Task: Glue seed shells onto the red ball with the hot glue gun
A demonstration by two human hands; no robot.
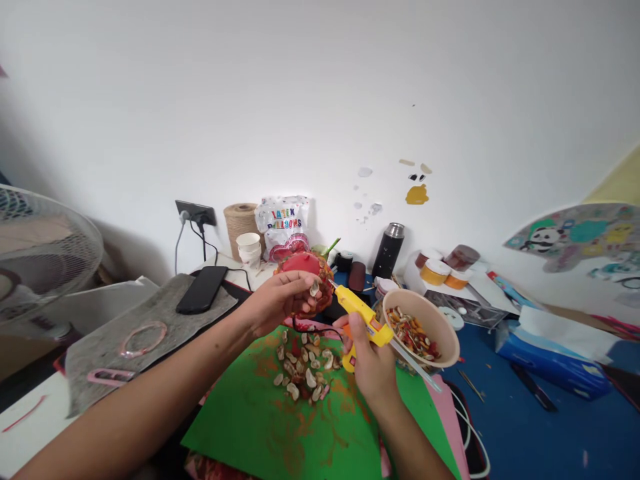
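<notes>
Between the fingertips of my left hand (291, 293) is a peanut shell (315, 288), its hollow side showing. My right hand (373, 363) is wrapped round a yellow hot glue gun (363, 310), whose nozzle points left toward the shell; a clear glue stick (415, 367) juts from its back. Just behind my left hand stands a red balloon (301, 262), its lower part covered in a rough red-orange layer and partly hidden. Below both hands, several loose peanut shells (303, 365) lie on a green sheet (240, 420) smeared with orange.
To the right, a beige bowl (447, 333) holds coloured shells. Behind stand a black flask (389, 252), paint jars (435, 271), a twine spool (235, 227), paper cups (249, 248) and a balloon bag (285, 223). A phone (203, 290) and a fan (45, 247) are at left.
</notes>
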